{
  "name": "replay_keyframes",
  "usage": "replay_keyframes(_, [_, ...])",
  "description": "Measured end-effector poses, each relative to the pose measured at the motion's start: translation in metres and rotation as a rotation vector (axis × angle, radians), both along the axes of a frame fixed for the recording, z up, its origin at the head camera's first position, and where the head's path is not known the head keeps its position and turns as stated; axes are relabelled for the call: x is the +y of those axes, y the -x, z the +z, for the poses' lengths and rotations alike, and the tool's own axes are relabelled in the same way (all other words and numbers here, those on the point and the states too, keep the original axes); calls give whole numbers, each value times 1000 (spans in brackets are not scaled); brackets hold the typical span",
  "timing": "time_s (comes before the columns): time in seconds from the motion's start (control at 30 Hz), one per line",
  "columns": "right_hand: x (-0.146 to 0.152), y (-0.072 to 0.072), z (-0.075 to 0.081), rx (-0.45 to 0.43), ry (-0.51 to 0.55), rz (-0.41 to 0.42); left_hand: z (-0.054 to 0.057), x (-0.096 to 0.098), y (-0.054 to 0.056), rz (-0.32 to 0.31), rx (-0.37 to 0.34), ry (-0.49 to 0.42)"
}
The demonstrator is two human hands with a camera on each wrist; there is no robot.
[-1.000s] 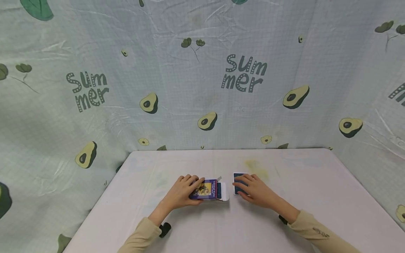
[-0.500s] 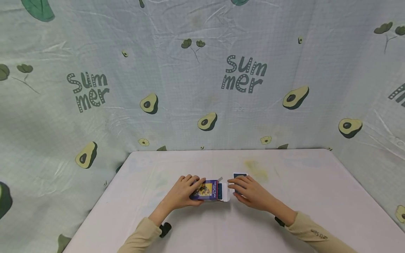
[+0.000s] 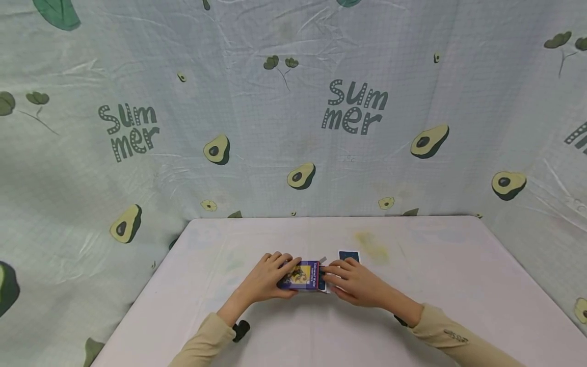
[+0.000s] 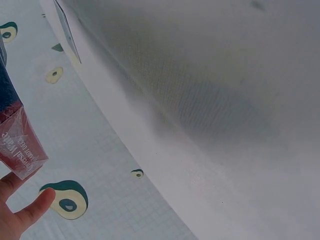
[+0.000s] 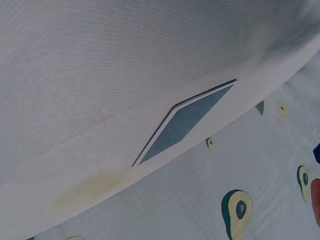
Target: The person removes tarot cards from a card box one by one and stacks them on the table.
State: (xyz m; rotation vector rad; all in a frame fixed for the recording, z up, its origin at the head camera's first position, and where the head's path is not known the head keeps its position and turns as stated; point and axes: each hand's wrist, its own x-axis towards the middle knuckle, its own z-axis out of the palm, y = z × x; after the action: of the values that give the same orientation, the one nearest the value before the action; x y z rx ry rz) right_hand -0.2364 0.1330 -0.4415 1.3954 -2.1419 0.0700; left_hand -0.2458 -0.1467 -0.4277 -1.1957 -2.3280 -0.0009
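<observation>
So, the purple box [image 3: 300,276] says "Universal Waite" near its open end, smaller "Tarot Deck" under that, and the sheet [image 3: 257,102] behind reads "summer". Left hand [image 3: 263,279] has its grip closed around the box above the table [image 3: 220,244]. Right hand's [image 3: 359,283] fingertips are at the open end; can't tell if that grip's pinching anything. Dark-backed cards [image 5: 187,122] lie just beyond.

left arm [image 3: 206,336]: sleeved, slanting up from bottom edge | left grip [image 3: 268,278]: lower centre, clasping, fingers [image 3: 292,265] bent, thumb [image 3: 286,294] nearest the bottom edge | right arm [image 3: 458,334]: sleeved, slanting in from lower right | right grip [image 3: 359,284]: lower centre, back upward, fingers pointing left | both grips near each other, not touching
</observation>
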Motion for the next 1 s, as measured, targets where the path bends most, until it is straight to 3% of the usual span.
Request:
replay_keyframes(0.33, [0,-1,-2,3,-8,31,2,0,0,-3,-8,-2])
replay_keyframes(0.6, [3,-5,0,-10,-37,7,0,-1,-2,0,-27,-6])
replay_keyframes(1.0, [8,-4,-1,93,-71,25,-1,-2,-2,-2,-61,-16])
